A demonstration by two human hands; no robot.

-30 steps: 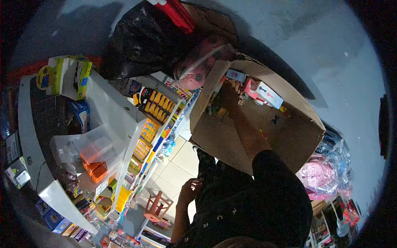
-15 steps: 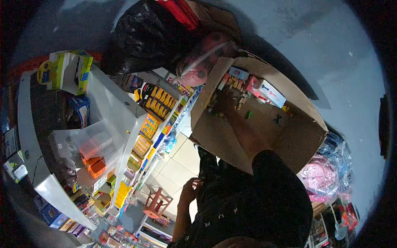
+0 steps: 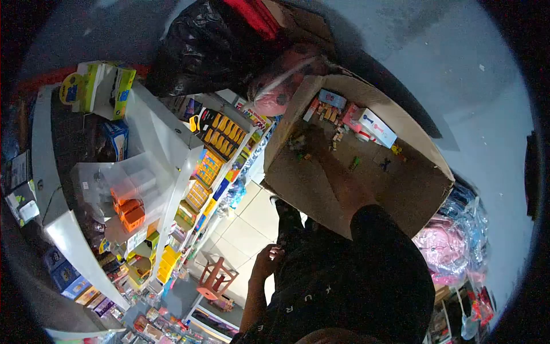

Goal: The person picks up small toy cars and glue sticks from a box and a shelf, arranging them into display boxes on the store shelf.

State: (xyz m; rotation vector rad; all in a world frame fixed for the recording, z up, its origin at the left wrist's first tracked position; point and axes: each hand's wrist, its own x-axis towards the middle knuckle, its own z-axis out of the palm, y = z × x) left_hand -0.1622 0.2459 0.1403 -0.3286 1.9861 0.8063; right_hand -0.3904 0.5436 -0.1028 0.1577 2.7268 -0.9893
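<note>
A large open cardboard box (image 3: 425,150) lies in front of my body. My right arm reaches deep into it, and my right hand (image 3: 317,144) is dim and blurred near small loose toys, so its fingers do not read clearly. Close by are wooden pieces (image 3: 329,113), a light blue box (image 3: 332,99) and a white box (image 3: 377,127). A green toy figure (image 3: 354,163) and a dark one (image 3: 385,164) are on the box's bottom. My left hand (image 3: 267,261) hangs beside my dark trousers with its fingers curled in; whether anything is inside them is hidden.
To the left stands a grey shelf unit (image 3: 150,123) with packaged goods and a clear plastic bin (image 3: 103,178). A reddish stool (image 3: 216,279) is on the tiled floor. A black bag (image 3: 197,49) sits beyond the box; a wrapped pink backpack (image 3: 440,243) is at right.
My right hand has shifted slightly inside the box, and the green figure now appears a little farther right. The shelves have moved slightly in view. My left hand stays by my leg.
</note>
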